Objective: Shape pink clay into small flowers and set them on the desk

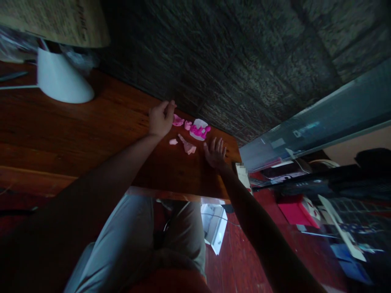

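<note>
My left hand is over the far side of the wooden table, fingers curled in and closed; whatever they hold, if anything, is hidden. Just right of it lies a pink soft-looking piece, partly behind the hand. My right hand rests palm down near the table's right end, fingers spread, holding nothing. Between the hands are a small pink lump, a white piece with bright magenta bits on it, a long pale pink piece and a small pale pink lump.
A dark stone-textured wall runs along the back of the wooden table. On the left stands a lamp with a white base and a tan shade. An open white box sits on the red floor below.
</note>
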{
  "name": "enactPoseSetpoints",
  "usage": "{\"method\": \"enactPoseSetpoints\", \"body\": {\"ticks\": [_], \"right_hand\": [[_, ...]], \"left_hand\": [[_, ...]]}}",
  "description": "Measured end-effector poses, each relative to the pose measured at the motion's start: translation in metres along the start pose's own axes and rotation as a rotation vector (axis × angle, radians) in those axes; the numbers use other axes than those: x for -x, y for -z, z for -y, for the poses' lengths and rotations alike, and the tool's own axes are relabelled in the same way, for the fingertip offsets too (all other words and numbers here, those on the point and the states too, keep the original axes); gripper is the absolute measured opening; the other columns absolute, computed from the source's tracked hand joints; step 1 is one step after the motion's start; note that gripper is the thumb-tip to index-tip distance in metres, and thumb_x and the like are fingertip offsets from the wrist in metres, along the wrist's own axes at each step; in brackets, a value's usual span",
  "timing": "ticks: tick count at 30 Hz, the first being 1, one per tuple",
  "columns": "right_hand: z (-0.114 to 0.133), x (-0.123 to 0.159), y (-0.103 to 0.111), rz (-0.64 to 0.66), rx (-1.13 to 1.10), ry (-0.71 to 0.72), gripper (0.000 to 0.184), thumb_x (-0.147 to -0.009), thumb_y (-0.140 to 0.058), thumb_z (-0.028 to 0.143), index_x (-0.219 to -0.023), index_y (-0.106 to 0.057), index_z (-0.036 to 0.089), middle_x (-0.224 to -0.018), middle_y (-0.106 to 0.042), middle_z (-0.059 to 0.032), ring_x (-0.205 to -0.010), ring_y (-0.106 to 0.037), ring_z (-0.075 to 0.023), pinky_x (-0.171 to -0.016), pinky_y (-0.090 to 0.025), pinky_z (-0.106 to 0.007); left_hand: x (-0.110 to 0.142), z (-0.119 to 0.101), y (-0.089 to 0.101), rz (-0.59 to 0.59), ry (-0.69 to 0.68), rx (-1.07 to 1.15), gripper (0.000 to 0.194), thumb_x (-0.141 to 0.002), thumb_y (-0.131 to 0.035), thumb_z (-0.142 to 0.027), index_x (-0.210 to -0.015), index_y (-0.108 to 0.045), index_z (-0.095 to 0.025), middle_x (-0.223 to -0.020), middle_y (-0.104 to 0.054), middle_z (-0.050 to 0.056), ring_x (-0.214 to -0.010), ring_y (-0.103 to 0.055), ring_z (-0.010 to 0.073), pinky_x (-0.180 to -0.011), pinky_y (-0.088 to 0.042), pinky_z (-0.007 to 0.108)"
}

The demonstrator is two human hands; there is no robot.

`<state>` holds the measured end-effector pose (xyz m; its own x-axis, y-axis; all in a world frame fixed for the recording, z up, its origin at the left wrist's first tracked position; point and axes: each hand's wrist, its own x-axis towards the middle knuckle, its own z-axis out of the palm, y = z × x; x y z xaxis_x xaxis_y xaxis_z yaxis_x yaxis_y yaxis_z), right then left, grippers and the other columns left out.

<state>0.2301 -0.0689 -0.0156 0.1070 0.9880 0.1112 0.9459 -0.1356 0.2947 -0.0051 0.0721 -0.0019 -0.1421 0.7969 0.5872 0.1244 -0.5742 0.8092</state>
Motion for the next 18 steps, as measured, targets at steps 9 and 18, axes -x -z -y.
{"method": "enactPoseSetpoints", "body": {"ticks": [9, 18], "right_hand": [[0.016, 0.086, 0.008, 0.108, -0.041, 0.201, 0.056, -0.106, -0.036, 0.029, -0.161, -0.031, 0.020, -0.166, -0.030, -0.0267, -0.156, -0.026, -0.0400, -0.114, -0.033, -0.069], [-0.019, 0.001, 0.005, 0.130, -0.272, -0.089, 0.050, -0.104, -0.040, 0.028, -0.153, -0.049, 0.023, -0.165, -0.037, -0.0201, -0.157, -0.026, -0.0371, -0.119, -0.027, -0.065]], "left_hand": [[-0.002, 0.001, 0.002, -0.005, -0.007, -0.010, 0.041, -0.103, -0.043, -0.051, -0.091, -0.070, -0.023, -0.051, -0.058, -0.001, -0.058, -0.066, 0.0170, -0.070, -0.053, 0.030], [-0.001, -0.002, -0.001, 0.026, 0.019, -0.013, 0.041, -0.104, -0.042, -0.049, -0.091, -0.070, -0.023, -0.052, -0.059, -0.001, -0.056, -0.064, 0.0168, -0.069, -0.053, 0.031]]}}
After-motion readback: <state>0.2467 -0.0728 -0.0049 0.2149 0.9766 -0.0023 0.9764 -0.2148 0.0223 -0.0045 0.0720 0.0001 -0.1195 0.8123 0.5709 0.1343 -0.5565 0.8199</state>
